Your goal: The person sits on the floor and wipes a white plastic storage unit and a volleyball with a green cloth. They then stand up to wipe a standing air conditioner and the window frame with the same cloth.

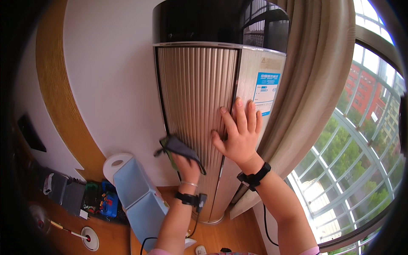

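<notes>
Before me stands a tall floor-standing air conditioner (pixel 197 86) with a ribbed champagne-coloured front panel and a glossy black top. My left hand (pixel 186 167) holds a dark grey cloth (pixel 181 147) with a green edge against the lower left of the ribbed panel; the cloth hides part of the fingers. Higher up, my right hand (pixel 240 137) lies with fingers spread across the seam between the ribbed panel and the smooth side panel, holding nothing. Its fingertips reach the lower edge of a blue and white label (pixel 267 91) that bears writing.
A beige curtain (pixel 314 95) hangs close on the right, beside a barred window (pixel 360 153). At lower left are light blue open bins (pixel 132 183), a blue basket (pixel 109 204) and a standing fan's round base (pixel 90 238). Black cables (pixel 267 226) hang near both arms.
</notes>
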`<act>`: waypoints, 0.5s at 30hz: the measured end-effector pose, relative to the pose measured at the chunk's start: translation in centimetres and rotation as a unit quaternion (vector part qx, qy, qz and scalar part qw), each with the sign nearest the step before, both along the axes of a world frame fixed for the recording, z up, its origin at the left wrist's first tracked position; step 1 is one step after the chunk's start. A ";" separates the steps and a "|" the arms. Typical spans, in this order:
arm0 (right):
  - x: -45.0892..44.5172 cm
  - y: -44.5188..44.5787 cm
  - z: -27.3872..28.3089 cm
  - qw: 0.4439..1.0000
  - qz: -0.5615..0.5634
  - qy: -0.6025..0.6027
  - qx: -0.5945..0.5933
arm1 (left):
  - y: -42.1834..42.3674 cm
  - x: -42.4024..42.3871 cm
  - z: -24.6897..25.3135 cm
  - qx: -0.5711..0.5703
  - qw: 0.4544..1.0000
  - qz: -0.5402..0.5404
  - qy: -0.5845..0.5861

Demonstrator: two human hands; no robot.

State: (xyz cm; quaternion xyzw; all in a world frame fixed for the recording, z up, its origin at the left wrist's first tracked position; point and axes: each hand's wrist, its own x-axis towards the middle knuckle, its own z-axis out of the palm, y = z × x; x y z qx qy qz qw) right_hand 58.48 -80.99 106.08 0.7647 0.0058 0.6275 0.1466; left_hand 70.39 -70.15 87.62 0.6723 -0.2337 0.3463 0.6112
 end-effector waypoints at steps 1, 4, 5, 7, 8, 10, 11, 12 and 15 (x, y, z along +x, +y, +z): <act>0.0 0.0 0.0 1.000 -0.002 -0.001 0.006 | -0.5 -0.9 -3.3 -0.008 1.000 0.003 0.028; 0.1 0.1 0.0 1.000 -0.008 -0.005 0.016 | -2.1 -4.5 -12.8 -0.013 0.991 0.010 0.136; 0.1 0.2 0.0 1.000 -0.011 -0.004 0.017 | -2.0 -5.9 -15.5 0.021 0.977 -0.008 0.214; 0.1 0.3 0.1 1.000 -0.021 -0.013 0.004 | -1.0 -7.9 -19.3 0.137 0.951 -0.046 0.271; 0.1 0.4 0.2 1.000 -0.027 -0.009 0.004 | -0.1 -8.8 -20.5 0.130 0.946 -0.110 0.277; 0.2 0.5 0.3 1.000 -0.024 -0.015 0.001 | 0.6 -9.4 -20.4 0.217 0.935 -0.078 0.270; 0.2 0.5 0.3 1.000 -0.023 -0.019 -0.005 | 1.1 -9.4 -19.3 0.264 0.919 -0.068 0.286; 0.2 0.4 0.3 0.999 -0.025 -0.020 -0.007 | 0.5 -9.7 -17.5 0.144 0.961 -0.039 0.232; 0.3 -0.1 -0.5 0.999 -0.044 0.001 0.006 | -0.7 -6.6 -9.4 0.098 0.994 -0.017 0.048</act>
